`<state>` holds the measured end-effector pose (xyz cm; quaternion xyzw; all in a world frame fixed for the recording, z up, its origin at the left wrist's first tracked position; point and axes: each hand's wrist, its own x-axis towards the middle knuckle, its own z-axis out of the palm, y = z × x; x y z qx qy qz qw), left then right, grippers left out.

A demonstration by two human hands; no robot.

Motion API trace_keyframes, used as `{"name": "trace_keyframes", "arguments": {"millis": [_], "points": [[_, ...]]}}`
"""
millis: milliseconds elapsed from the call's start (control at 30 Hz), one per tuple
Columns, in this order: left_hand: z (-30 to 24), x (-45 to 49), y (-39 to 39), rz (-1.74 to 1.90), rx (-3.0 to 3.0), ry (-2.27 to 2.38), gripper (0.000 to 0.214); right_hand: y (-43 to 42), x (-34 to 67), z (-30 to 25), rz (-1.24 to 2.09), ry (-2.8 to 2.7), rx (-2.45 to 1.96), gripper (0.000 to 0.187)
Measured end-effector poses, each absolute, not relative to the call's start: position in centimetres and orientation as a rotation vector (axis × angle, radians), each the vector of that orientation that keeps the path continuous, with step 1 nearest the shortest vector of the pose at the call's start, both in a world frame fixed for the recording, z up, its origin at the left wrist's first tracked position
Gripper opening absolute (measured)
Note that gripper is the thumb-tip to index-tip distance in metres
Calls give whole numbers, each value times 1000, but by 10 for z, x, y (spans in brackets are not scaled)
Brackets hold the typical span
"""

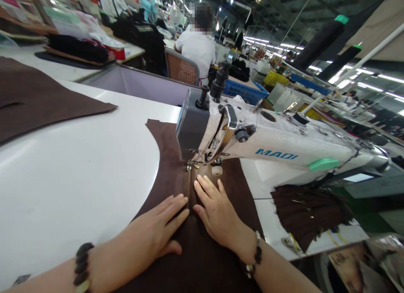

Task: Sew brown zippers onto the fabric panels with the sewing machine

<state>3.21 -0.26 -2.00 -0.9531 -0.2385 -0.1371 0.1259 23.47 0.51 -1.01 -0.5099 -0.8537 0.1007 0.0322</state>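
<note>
My left hand (154, 232) lies flat, fingers stretched out, on a brown fabric piece (170, 158), just left of a seam line with a zipper (190, 188). My right hand (214, 209) rests flat on the same fabric just right of the seam, fingers pointing toward the presser foot (192, 164) of a white sewing machine (271, 146). Both hands press the cloth on the white table (78, 171), a short way in front of the needle. Each wrist wears a bead bracelet.
Another brown fabric piece (41, 95) lies at the table's far left. A stack of dark brown pieces (306, 213) sits right of the machine. A person in a white shirt (197, 47) sits ahead on a chair, near a blue crate (244, 91).
</note>
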Motion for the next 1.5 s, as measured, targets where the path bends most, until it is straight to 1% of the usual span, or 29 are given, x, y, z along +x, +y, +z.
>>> {"name": "trace_keyframes", "arguments": {"millis": [233,500,800,900,1067,1200,1267,1400,1500], "points": [[-28,31,-6,-345,-2805,-636,63,5,236,-8,316,-2639,-1544,48],[-27,29,4,-386,-2814,-647,58,16,237,-8,307,-2632,-1521,47],[-26,28,28,-458,-2911,-719,45,41,240,-6,271,-2629,-1440,46],[-24,27,39,-495,-2938,-718,41,51,239,-6,254,-2610,-1422,43],[-19,26,55,-474,-2953,-685,44,67,237,-8,255,-2607,-1378,32],[-22,28,54,-466,-2935,-656,44,63,233,-6,200,-2579,-1448,26],[-25,30,48,-450,-2921,-693,40,55,231,-4,210,-2533,-1491,28],[-30,31,36,-373,-2972,-805,40,42,232,-5,299,-2498,-1511,42],[-32,30,35,-383,-2982,-818,38,43,233,-6,322,-2519,-1523,41]]}}
